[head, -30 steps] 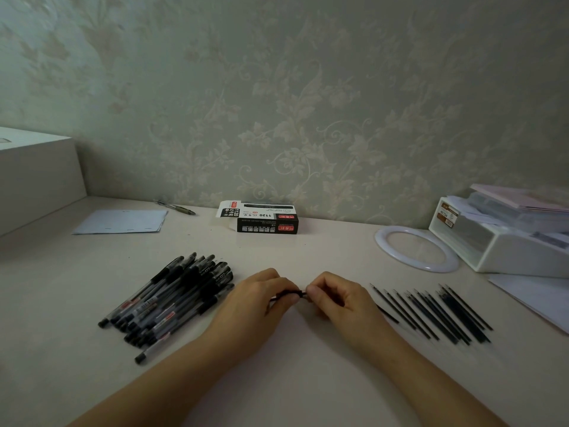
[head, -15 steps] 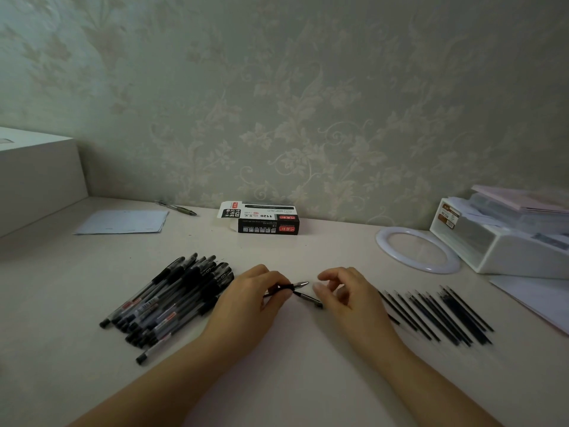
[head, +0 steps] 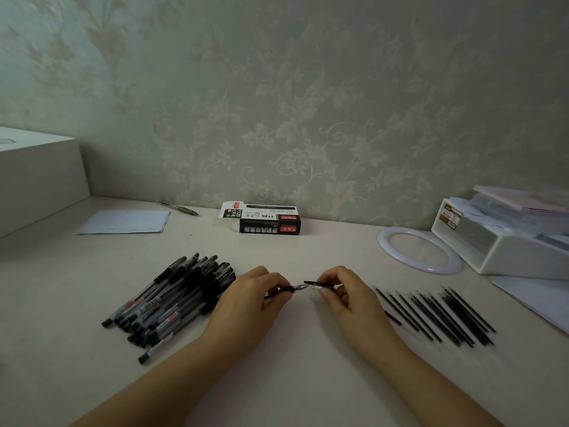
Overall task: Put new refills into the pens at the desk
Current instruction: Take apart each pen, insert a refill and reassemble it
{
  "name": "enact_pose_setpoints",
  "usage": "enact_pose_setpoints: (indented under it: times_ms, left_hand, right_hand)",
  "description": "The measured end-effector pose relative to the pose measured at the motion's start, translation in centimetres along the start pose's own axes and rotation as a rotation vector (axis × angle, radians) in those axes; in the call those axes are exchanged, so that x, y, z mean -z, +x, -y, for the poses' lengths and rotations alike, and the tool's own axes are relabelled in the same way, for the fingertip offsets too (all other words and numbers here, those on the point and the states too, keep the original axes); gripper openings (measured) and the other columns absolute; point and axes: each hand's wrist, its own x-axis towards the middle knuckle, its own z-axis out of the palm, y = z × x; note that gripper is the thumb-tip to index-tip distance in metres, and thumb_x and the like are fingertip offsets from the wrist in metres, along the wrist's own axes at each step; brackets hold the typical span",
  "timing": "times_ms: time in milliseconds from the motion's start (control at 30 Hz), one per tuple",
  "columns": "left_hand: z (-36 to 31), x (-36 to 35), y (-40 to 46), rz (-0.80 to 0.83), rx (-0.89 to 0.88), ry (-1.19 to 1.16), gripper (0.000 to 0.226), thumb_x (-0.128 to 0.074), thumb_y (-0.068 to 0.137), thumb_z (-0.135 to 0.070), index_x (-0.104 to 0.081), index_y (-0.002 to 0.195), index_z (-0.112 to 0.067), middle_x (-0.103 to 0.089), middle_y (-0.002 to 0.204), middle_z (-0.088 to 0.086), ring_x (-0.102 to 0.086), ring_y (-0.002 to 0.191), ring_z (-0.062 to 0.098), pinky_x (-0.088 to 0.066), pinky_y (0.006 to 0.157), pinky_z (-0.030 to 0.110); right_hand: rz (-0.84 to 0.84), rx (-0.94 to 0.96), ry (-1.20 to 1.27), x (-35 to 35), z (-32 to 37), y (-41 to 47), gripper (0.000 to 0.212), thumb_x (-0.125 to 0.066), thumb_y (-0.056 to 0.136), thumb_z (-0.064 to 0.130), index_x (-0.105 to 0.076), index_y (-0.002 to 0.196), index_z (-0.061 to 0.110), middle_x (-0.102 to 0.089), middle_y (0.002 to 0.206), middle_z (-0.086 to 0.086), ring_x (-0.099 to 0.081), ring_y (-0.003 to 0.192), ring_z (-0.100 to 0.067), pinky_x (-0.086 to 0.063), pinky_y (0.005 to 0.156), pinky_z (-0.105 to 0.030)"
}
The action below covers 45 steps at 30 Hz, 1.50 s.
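Closer together than half a second ago, the left hand (head: 246, 306) pinches a black pen (head: 284, 289), silver tip rightward, and the right hand (head: 345, 298) pinches its black cap (head: 317, 284), just above the desk (head: 292, 380), between the pen pile (head: 172, 298) and refills (head: 437, 315).

Single head-worn view, looking forward and down, desk (head: 286, 380) close below

Pale green wallpaper (head: 308, 103) with floral scroll pattern behind cream desk (head: 292, 380). White box-like unit (head: 37, 177) at left desk edge. Dim, soft light.
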Motion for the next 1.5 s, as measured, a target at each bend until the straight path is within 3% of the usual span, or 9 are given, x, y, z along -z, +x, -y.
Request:
enact_pose_setpoints:
  times_ms: [267,333,467,633,833,933,1200,1367,1500]
  left_hand:
    - [-0.3,0.1,0.0,0.018,-0.049,-0.003,0.011,-0.061,0.09,-0.034,-0.067,0.099,-0.032,-0.054,0.084,-0.014,-0.051,0.072,0.003,-0.045,0.066,0.024]
    - [-0.3,0.1,0.0,0.026,-0.042,-0.002,0.011,-0.062,0.089,-0.036,-0.062,0.099,-0.032,-0.054,0.083,-0.014,-0.051,0.071,0.001,-0.043,0.063,0.019]
    - [-0.4,0.0,0.0,0.046,-0.025,0.009,0.016,-0.063,0.088,-0.039,-0.049,0.088,-0.031,-0.054,0.08,-0.016,-0.05,0.072,-0.002,-0.034,0.055,0.017]
    - [-0.5,0.1,-0.1,0.06,-0.037,0.02,0.017,-0.063,0.088,-0.037,-0.049,0.082,-0.028,-0.053,0.074,-0.014,-0.05,0.068,-0.001,-0.029,0.051,0.017]
    - [-0.8,0.3,-0.1,0.068,-0.033,0.005,0.015,-0.063,0.088,-0.036,-0.053,0.081,-0.027,-0.054,0.073,-0.014,-0.05,0.069,0.002,-0.034,0.055,0.017]
    - [-0.9,0.3,-0.1,0.07,-0.032,0.006,0.015,-0.062,0.089,-0.035,-0.053,0.082,-0.025,-0.055,0.075,-0.013,-0.049,0.065,0.003,-0.03,0.054,0.017]
    - [-1.2,0.4,-0.2,0.076,-0.031,-0.006,0.015,-0.061,0.09,-0.034,-0.054,0.084,-0.023,-0.059,0.079,-0.01,-0.052,0.069,0.006,-0.044,0.062,0.028]
    - [-1.5,0.1,-0.5,0.076,-0.028,-0.017,0.015,-0.059,0.09,-0.034,-0.052,0.082,-0.024,-0.058,0.079,-0.01,-0.051,0.07,0.007,-0.045,0.065,0.031]
    - [-1.8,-0.1,-0.5,0.064,-0.038,-0.018,0.015,-0.058,0.09,-0.034,-0.05,0.083,-0.023,-0.058,0.08,-0.01,-0.05,0.07,0.007,-0.045,0.065,0.031]
  right_hand:
    - [0.049,0.063,0.056,0.1,0.7,-0.2,0.014,-0.061,0.093,0.015,-0.063,0.096,0.028,-0.063,0.098,0.015,-0.058,0.082,-0.006,-0.047,0.073,-0.016]
    - [0.059,0.089,0.062,0.1,0.8,-0.2,0.014,-0.062,0.093,0.013,-0.066,0.096,0.026,-0.063,0.098,0.012,-0.06,0.084,-0.008,-0.048,0.075,-0.019]
    - [0.1,0.083,0.116,0.3,0.8,-0.2,0.013,-0.064,0.092,0.015,-0.068,0.098,0.026,-0.068,0.096,0.013,-0.064,0.086,-0.008,-0.05,0.078,-0.021]
    - [0.12,0.04,0.197,0.4,0.4,-0.1,0.013,-0.068,0.09,0.016,-0.073,0.092,0.028,-0.073,0.09,0.012,-0.068,0.087,-0.006,-0.054,0.083,-0.025]
    - [0.141,0.029,0.258,0.6,0.1,0.0,0.014,-0.07,0.088,0.017,-0.076,0.09,0.029,-0.075,0.086,0.01,-0.07,0.086,-0.005,-0.052,0.081,-0.017]
    - [0.15,0.026,0.264,0.7,0.1,0.0,0.013,-0.069,0.089,0.018,-0.076,0.089,0.029,-0.074,0.083,0.007,-0.07,0.084,-0.008,-0.053,0.08,-0.019]
    - [0.168,0.022,0.242,0.8,0.1,-0.1,0.011,-0.068,0.09,0.023,-0.076,0.087,0.03,-0.073,0.079,0.004,-0.068,0.079,-0.009,-0.055,0.078,-0.023]
    - [0.175,0.002,0.235,0.7,0.2,-0.1,0.015,-0.066,0.091,0.023,-0.075,0.08,0.027,-0.069,0.071,0.008,-0.062,0.068,-0.004,-0.049,0.07,-0.019]
    - [0.169,-0.019,0.228,0.6,0.2,0.0,0.016,-0.065,0.091,0.027,-0.074,0.078,0.028,-0.068,0.07,0.001,-0.058,0.065,-0.005,-0.048,0.068,-0.023]
